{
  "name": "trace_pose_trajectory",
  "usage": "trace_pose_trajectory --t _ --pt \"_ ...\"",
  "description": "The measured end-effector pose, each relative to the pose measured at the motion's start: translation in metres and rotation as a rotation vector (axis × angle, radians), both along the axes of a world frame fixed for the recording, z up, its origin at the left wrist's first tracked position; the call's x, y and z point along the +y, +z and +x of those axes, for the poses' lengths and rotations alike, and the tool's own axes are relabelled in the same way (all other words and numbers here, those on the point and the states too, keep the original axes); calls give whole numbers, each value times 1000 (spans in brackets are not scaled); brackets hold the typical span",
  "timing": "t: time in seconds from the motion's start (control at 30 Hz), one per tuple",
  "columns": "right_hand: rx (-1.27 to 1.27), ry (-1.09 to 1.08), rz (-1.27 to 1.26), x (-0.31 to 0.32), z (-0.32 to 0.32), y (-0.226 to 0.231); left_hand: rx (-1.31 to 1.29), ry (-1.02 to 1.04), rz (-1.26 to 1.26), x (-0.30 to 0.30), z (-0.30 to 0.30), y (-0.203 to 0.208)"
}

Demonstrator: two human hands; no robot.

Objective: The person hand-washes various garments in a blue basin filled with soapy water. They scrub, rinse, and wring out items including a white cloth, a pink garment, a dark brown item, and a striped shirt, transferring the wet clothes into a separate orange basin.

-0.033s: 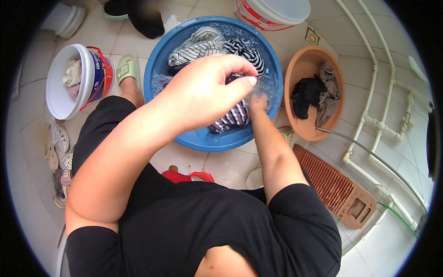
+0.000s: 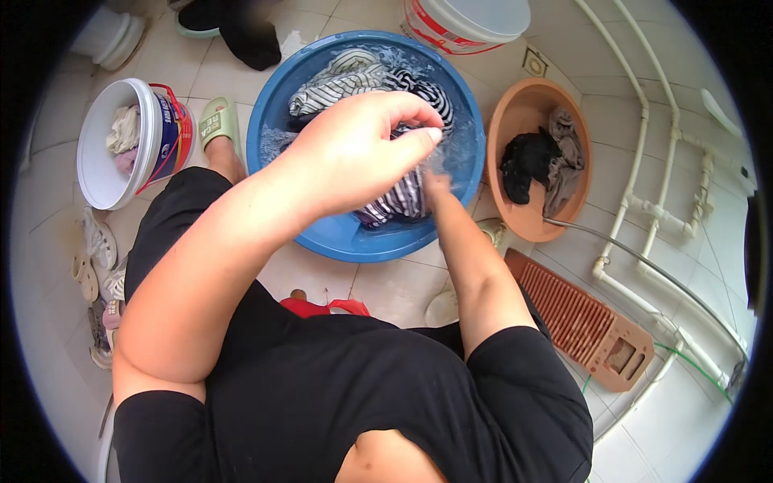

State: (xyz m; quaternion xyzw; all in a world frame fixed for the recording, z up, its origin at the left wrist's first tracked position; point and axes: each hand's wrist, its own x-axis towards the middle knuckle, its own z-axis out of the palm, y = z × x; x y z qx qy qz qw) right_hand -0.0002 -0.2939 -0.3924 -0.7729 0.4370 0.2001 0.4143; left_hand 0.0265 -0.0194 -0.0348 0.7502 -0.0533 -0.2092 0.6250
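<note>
A large blue basin [image 2: 255, 143] holds water and soaking clothes. Among them are a white garment with dark stripes [image 2: 322, 98], a black-and-white striped one [image 2: 431, 98] and a dark purple-and-white striped one [image 2: 400, 200]. My left hand [image 2: 366, 149] hovers above the basin with its thumb and forefinger apart and nothing visible between them. It hides part of the laundry. My right hand [image 2: 436, 183] is low at the basin's right side, next to the purple-striped garment. Motion smears its fingers, so its grip cannot be made out.
On the right, an orange basin [image 2: 498, 121] holds dark and grey-brown clothes; a brown washboard [image 2: 576, 318] lies nearer. A white bucket [image 2: 113, 173] with cloth stands left, another white bucket [image 2: 467, 32] behind. Pipes [image 2: 636, 193] run along the right wall. Shoes [image 2: 98, 241] line the left.
My right hand has moved slightly left and nearer, to the edge of the purple-striped garment. My left hand keeps its pose, and the whole view has shifted a little.
</note>
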Motion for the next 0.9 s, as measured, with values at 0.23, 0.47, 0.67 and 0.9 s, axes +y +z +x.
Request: trace_pose_trajectory --t 0.23,0.47,0.67,0.9 --pt "172 225 870 36 28 268 -184 -93 416 -2 -4 -19" --pt "-507 240 1100 58 -1 449 -129 -277 757 -3 -21 -46" --pt "-753 317 1214 42 -16 457 311 -150 -108 -10 -2 -46" --pt "-206 15 553 28 4 303 232 -2 -458 -3 -10 -8"
